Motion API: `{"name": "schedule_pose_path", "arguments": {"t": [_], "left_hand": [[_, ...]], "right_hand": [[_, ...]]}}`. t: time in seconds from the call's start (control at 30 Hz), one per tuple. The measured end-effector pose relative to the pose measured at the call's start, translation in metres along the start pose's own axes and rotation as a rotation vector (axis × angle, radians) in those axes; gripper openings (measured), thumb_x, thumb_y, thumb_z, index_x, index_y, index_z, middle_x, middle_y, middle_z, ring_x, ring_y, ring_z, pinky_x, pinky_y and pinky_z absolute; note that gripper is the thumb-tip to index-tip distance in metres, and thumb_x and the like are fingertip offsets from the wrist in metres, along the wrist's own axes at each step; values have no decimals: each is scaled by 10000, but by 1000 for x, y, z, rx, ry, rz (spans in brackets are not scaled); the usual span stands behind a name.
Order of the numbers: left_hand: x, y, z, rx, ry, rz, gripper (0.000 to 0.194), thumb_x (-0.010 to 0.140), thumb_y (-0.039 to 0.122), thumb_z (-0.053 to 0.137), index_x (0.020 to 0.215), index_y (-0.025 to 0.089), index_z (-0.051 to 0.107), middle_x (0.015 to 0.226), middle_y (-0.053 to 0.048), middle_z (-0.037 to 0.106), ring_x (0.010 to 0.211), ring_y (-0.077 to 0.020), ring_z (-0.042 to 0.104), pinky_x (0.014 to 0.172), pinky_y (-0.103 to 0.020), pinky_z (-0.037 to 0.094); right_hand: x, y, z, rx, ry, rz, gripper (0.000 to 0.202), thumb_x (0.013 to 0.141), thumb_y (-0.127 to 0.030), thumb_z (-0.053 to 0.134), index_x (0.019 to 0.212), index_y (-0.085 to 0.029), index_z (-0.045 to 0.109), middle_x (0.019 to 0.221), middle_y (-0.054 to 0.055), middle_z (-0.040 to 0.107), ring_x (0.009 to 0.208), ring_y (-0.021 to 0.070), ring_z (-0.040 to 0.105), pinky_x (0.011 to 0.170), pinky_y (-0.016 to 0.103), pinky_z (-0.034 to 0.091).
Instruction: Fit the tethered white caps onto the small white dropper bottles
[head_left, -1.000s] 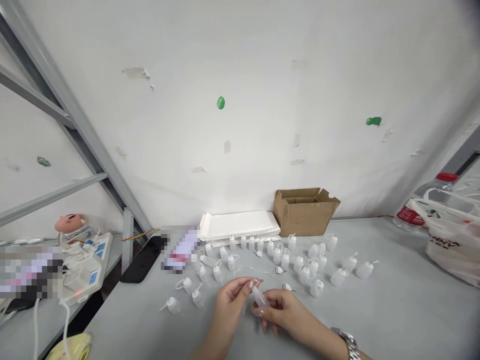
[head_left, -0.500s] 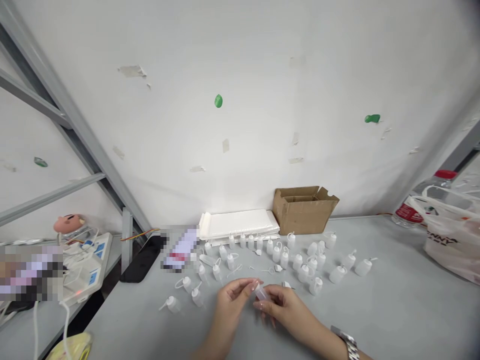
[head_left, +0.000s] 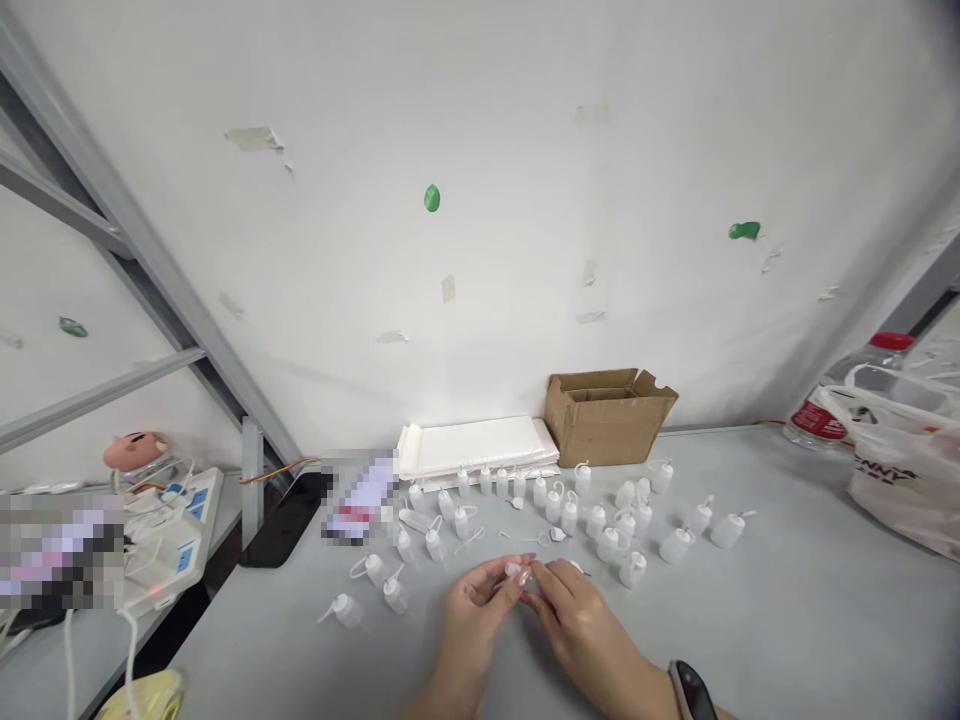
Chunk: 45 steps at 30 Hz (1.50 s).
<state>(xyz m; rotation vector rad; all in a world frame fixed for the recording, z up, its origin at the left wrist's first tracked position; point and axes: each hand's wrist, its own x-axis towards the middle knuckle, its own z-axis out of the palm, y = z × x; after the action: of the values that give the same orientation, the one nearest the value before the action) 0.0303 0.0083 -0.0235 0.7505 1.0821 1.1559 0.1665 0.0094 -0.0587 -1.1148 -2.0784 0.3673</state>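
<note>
My left hand (head_left: 480,610) and my right hand (head_left: 581,620) meet low in the middle of the view, fingers closed round one small translucent bottle (head_left: 516,570). Most of that bottle is hidden by the fingertips. Several small white bottles with thin looped spouts stand or lie beyond and beside my hands, among them one bottle (head_left: 632,570) right of my right hand and another bottle (head_left: 394,594) left of my left hand. A loose white cap (head_left: 557,534) with a thin strap lies just beyond my fingers.
An open cardboard box (head_left: 611,425) and a stack of white sheets (head_left: 476,448) rest against the wall. A dark phone (head_left: 289,520) and a power strip (head_left: 180,540) are at the left. A plastic bag (head_left: 907,480) and a large bottle (head_left: 817,420) stand at the right.
My right hand has turned, its back now facing up, and its fingers have closed over the small bottle, which shows less. The watch on my right wrist has rolled into view.
</note>
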Motion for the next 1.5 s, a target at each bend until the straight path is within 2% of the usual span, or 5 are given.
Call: {"name": "schedule_pose_path", "arguments": {"t": [0.2, 0.43, 0.73, 1.1, 1.5], "left_hand": [[6, 3, -11, -59, 57, 68, 326, 537, 405, 787, 738, 155, 732, 944, -119, 724, 1054, -298, 584, 982, -403, 383], [9, -5, -14, -34, -24, 57, 375, 622, 458, 728, 833, 149, 729, 1003, -134, 705, 1056, -305, 575, 1004, -443, 338], [10, -7, -14, 37, -168, 89, 382, 734, 476, 624, 907, 151, 723, 1104, -130, 664, 1117, -303, 533, 1026, -444, 311], [9, 0, -13, -69, -34, 67, 340, 635, 407, 735, 870, 162, 733, 1092, -117, 672, 1179, -299, 480, 1044, -414, 287], [5, -3, -12, -40, -156, 86, 355, 688, 488, 664, 819, 164, 723, 983, -94, 692, 967, -265, 579, 904, -386, 399]], "right_hand": [[18, -12, -14, 451, -142, 349, 266, 853, -380, 489, 966, -190, 637, 760, 48, 617, 711, 188, 557, 684, 303, 446], [24, -17, -15, 774, -171, 537, 420, 743, -568, 546, 602, -173, 572, 510, -28, 436, 486, 111, 386, 496, 244, 314], [25, -12, -22, 1518, -360, 755, 341, 685, -429, 693, 602, -112, 596, 474, -52, 416, 423, 38, 292, 454, 193, 244], [14, -18, -18, 571, -57, 473, 279, 782, -423, 573, 875, -173, 654, 651, 21, 599, 629, 166, 526, 639, 289, 410], [22, -18, -19, 1164, -186, 620, 422, 685, -548, 641, 593, -147, 552, 487, -22, 518, 395, 67, 414, 425, 202, 315]]}}
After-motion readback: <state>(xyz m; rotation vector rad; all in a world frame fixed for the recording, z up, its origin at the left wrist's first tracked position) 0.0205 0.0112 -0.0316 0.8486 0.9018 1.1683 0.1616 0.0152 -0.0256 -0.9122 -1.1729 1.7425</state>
